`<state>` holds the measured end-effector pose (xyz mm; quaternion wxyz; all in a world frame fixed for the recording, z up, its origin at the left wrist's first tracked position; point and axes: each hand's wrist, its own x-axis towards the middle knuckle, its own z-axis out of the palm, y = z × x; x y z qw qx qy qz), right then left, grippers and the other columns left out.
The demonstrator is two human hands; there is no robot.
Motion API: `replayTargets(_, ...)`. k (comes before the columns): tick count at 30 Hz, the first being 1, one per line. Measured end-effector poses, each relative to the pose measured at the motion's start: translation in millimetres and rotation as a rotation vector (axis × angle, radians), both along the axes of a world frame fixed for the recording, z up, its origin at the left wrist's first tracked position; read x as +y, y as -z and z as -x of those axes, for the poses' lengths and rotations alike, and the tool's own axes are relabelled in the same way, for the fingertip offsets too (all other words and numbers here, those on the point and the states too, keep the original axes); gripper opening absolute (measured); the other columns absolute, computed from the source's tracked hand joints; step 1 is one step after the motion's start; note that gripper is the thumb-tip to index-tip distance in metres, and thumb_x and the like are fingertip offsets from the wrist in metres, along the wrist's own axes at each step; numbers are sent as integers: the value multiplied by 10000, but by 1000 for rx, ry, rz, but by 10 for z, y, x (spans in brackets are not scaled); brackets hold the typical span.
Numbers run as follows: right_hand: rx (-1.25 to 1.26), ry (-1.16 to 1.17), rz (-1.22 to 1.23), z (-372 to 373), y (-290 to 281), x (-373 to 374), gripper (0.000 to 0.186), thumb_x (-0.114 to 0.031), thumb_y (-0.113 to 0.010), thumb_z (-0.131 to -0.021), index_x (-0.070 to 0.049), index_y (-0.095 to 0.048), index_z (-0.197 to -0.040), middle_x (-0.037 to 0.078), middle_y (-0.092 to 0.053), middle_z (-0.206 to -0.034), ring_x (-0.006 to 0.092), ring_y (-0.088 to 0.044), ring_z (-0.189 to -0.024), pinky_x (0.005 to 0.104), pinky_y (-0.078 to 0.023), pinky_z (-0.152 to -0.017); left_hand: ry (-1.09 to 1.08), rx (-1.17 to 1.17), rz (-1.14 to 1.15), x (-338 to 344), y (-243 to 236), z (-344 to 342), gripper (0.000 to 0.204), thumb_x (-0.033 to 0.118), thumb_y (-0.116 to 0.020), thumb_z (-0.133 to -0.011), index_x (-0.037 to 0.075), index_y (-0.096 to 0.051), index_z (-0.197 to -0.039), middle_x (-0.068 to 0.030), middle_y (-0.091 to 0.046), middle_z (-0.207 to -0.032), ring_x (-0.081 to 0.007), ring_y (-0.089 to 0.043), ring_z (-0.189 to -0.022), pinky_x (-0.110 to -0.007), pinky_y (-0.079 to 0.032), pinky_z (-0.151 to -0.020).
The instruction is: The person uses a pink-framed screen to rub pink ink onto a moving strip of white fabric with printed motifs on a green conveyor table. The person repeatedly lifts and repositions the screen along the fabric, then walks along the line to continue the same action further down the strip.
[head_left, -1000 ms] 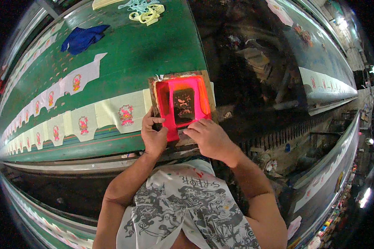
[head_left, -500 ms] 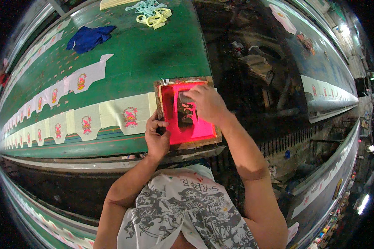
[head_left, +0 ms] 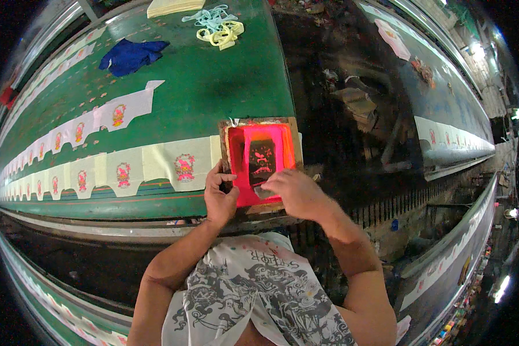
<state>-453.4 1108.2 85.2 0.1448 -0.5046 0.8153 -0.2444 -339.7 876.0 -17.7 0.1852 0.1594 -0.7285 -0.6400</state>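
Observation:
A wooden screen-printing frame (head_left: 294,147) lies on the green table (head_left: 213,86), its inside coated in bright pink and orange ink (head_left: 245,181) around a dark stencil area with a small pink design (head_left: 261,159). My left hand (head_left: 221,196) grips the frame's left side near the bottom, fingers curled. My right hand (head_left: 294,193) pinches a small grey squeegee blade (head_left: 262,191) at the lower part of the screen. A row of pale yellow fabric pieces with pink printed motifs (head_left: 123,174) runs leftward from the frame.
Behind are printed white pieces (head_left: 98,118), a blue cloth (head_left: 130,56), tangled cyan and yellow strips (head_left: 218,33) and a pale stack (head_left: 173,7). A dark, cluttered gap separates this table from another (head_left: 455,144) on the right, with a pink cloth (head_left: 392,40).
My right hand went up to the screen's top with the blade, then came back down to its lower part. My left hand stays on the frame. The whole view has shifted slightly.

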Motion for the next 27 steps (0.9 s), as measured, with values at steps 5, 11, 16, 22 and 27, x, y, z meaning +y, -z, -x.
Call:
replayTargets(5,75,127,55,760,71,-302,429,14,-619,-870,-31,-751,-1276,165,-736,-1197,384,-676,-1213,518,-534,-1063,-3,28,-60,27,69,9,349,-126,-743,-808,43,-743,-1113,-242,-497,-1655,-353,-530,-1506,-392,-453,-1202)
replayTargets(11,318,240,83,635,282,-461,461,-13,-653,-870,-73,-749,-1317,130,-698,-1254,377,-666,-1190,507,-548,-1031,-12,8,216,44,76,-18,509,-138,-764,-735,78,-746,-1195,-229,-517,-1662,-384,-524,-1525,-442,-429,-1255)
replayTargets(16,317,186,82,-60,280,-243,478,-41,-674,-873,-95,-739,-1343,98,-674,-1271,350,-666,-1153,488,-556,-1007,-24,12,302,57,53,7,515,-116,-773,-710,92,-754,-1181,-234,-527,-1651,-418,-529,-1514,-464,-427,-1259)
replayTargets(22,266,148,83,-514,156,-30,467,-43,-665,-872,-94,-738,-1331,104,-671,-1275,337,-663,-1166,484,-558,-1017,-14,-1,329,80,52,19,419,-103,-709,-749,76,-762,-1124,-272,-488,-1664,-443,-468,-1527,-500,-413,-1253)
replayTargets(27,188,105,51,-657,92,32,466,-85,-775,-858,-99,-741,-1323,84,-676,-1291,337,-655,-1193,480,-547,-1047,36,-25,300,52,4,47,465,-97,-710,-747,81,-749,-1174,-274,-500,-1630,-435,-485,-1517,-485,-380,-1267)
